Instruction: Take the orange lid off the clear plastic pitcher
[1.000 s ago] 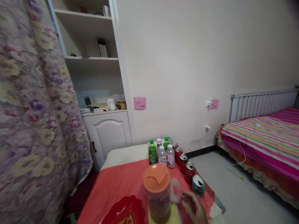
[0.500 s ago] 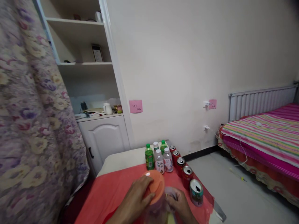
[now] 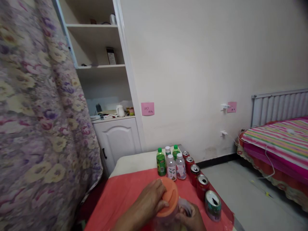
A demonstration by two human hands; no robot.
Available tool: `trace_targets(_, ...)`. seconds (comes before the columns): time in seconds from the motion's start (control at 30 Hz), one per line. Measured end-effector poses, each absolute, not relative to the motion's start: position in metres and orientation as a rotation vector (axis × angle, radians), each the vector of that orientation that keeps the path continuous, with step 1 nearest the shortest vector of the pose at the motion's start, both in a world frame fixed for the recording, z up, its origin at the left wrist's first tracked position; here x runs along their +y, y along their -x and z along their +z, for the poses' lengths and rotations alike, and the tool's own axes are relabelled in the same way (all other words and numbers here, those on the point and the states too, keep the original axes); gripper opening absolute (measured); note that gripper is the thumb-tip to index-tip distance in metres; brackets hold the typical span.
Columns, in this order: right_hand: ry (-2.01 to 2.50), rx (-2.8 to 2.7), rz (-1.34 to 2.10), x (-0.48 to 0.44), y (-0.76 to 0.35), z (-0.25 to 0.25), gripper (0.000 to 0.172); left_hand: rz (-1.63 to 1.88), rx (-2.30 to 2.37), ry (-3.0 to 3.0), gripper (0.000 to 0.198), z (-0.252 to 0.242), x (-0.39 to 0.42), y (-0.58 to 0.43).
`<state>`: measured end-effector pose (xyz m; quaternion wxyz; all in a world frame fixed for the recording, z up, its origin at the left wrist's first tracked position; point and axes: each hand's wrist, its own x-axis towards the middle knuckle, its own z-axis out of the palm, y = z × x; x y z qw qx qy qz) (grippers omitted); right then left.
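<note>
At six o'clock in the head view, the clear pitcher (image 3: pixel 166 223) is in front of the red cloth (image 3: pixel 125 186), its orange lid (image 3: pixel 172 194) on. The left hand (image 3: pixel 147 202), half open, lies over the lid's nine o'clock side (gripping or merely pressing, I cannot tell). The right hand (image 3: pixel 192 219) is curled around the handle (image 3: pixel 185 204) at four o'clock. Bottles (image 3: pixel 171 169) stand toward twelve and one, cans (image 3: pixel 202 187) from one to three.

From here I see an orange lid (image 3: pixel 172 194) at six o'clock, red cloth (image 3: pixel 120 189) at seven, flowery purple curtain (image 3: pixel 45 122) at nine, stripy pink-and-green blanket (image 3: pixel 276 137) at three.
</note>
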<state>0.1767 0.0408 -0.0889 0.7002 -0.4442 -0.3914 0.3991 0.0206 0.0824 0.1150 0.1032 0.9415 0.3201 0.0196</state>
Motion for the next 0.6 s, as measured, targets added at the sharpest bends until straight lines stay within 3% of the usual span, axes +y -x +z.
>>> trace_targets(0.4, 1.054, -0.875, 0.846, 0.036, -0.180, -0.089, 0.036, 0.248, 0.996, -2.673, 0.023, 0.099, 0.084, -0.016)
trace_targets(0.5, 1.036, -0.906, 0.846, 0.036, -0.180, -0.090, 0.036, 0.532, 0.913, -2.633, 0.034, 0.068, 0.080, 0.000)
trace_targets(0.6, 1.030, -0.861, 0.777, 0.036, -0.176, -0.092, 0.040, 1.055, 0.960, -2.503, 0.035, 0.028, 0.061, 0.021)
